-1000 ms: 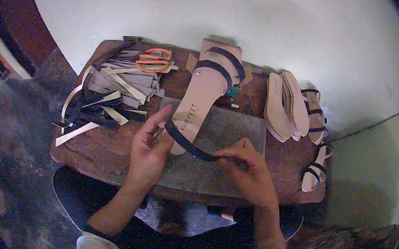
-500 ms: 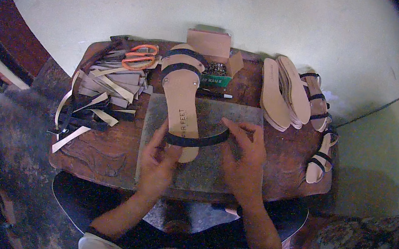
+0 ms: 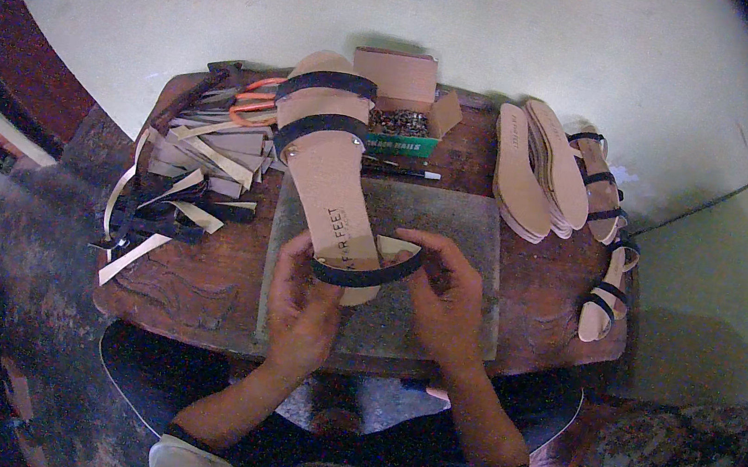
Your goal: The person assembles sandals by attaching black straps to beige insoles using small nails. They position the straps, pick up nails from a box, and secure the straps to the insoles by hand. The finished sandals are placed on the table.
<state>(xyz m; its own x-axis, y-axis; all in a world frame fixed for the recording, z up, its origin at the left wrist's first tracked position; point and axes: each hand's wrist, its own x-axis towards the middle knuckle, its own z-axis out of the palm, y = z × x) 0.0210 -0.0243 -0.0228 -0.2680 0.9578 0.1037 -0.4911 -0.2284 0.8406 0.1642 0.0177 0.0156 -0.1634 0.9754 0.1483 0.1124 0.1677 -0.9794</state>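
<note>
Nearest, the left hand (image 3: 303, 295) pinches one end of a black strap (image 3: 364, 275) while the right hand (image 3: 446, 294) grips the other, pulling it across the heel end of a tan sandal sole (image 3: 333, 186) lying on a grey work slab (image 3: 449, 233). If either grip slackens, the strap could slide off the narrow heel or sit crooked. Beyond, loose straps (image 3: 173, 195) lie left, stacked soles (image 3: 536, 165) right, and a small open box of nails (image 3: 402, 120) sits at the far edge

Single head-worn fisheye view, steeply down, close over the wooden workbench (image 3: 200, 282).
</note>
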